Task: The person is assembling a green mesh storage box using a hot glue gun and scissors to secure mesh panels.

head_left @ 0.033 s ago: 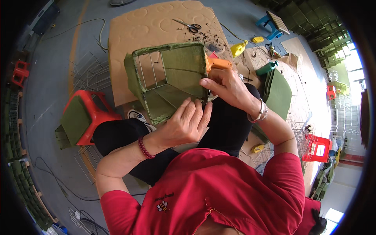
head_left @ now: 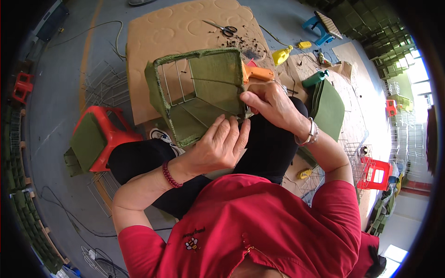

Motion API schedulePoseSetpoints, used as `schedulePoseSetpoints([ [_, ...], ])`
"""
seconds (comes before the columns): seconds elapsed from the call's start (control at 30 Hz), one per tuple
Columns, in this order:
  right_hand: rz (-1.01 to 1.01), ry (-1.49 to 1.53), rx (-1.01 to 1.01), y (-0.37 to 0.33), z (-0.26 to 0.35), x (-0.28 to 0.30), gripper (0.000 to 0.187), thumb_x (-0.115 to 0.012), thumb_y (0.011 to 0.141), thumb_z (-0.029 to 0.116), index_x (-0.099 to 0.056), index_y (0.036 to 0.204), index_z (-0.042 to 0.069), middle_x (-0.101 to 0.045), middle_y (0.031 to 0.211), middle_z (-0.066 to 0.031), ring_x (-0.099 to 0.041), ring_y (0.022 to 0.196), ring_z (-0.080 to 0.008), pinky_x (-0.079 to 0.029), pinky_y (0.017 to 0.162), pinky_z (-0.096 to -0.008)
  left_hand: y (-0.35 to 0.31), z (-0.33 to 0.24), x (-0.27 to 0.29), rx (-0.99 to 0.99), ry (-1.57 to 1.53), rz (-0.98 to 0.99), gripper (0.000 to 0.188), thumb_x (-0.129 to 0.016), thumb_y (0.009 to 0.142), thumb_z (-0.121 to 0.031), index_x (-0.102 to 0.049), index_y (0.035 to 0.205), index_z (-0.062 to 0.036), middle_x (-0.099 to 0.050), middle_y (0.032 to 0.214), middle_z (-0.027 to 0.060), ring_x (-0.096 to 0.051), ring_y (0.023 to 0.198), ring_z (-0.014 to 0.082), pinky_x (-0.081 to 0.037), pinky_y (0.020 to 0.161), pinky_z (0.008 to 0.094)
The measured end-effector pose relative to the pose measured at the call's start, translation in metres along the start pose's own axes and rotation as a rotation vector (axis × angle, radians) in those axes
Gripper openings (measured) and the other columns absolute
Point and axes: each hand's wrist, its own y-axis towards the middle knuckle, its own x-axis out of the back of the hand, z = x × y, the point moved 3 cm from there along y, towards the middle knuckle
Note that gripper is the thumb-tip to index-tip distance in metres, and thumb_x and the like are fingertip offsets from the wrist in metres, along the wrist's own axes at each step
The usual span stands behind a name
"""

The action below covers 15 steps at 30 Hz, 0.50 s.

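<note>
A green fabric-covered wire-frame basket point(head_left: 215, 69) is tilted with its mouth toward me, over the near part of the cardboard-topped table. Thin metal rods cross its inside. My left hand point(head_left: 215, 143) holds the near rim by its right corner, fingers bent over the fabric edge. At the right side of that corner, my right hand point(head_left: 273, 105) pinches the rim between thumb and curled fingers. Those fingertips are partly hidden. Just beyond the right hand, an orange tool point(head_left: 259, 73) sits against the basket's side; its far end is hidden.
Black-handled scissors point(head_left: 227, 30) and dark scraps point(head_left: 250, 48) lie on the cardboard point(head_left: 153, 28). A yellow bottle point(head_left: 282, 55) and a green bottle point(head_left: 315, 78) stand to the right, near stacked green sheets point(head_left: 329, 106). A red stool point(head_left: 109, 134) holds green fabric at left.
The basket and both hands have shifted very slightly left in view. My right thumb has moved a little along the rim; both hands keep their hold.
</note>
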Motion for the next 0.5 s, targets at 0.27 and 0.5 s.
schedulePoseSetpoints([
  [0.27,0.132,0.091,-0.169,-0.033,-0.015,-0.029,0.031,-0.064,0.082,0.019,-0.059,0.068,-0.008,-0.051,0.054,-0.0197,-0.054,0.048,-0.0233,-0.043,0.05,-0.0411,-0.003,-0.016,-0.006,-0.112,0.002,-0.049,0.026,-0.059,0.083,-0.007,-0.065,0.103,0.0086,-0.057,0.09,0.0133,-0.065,0.083,0.0246,-0.058,0.091,0.0407],
  [0.5,0.229,0.427,-0.197,-0.043,-0.027,-0.034,0.05,-0.054,0.101,0.038,-0.067,0.076,-0.003,-0.065,0.065,-0.0107,-0.063,0.059,-0.0162,-0.05,0.053,-0.0311,-0.008,-0.021,-0.005,-0.08,-0.027,-0.04,0.019,-0.061,0.082,-0.008,-0.065,0.095,0.0057,-0.057,0.087,0.0128,-0.065,0.083,0.0252,-0.058,0.089,0.0414],
])
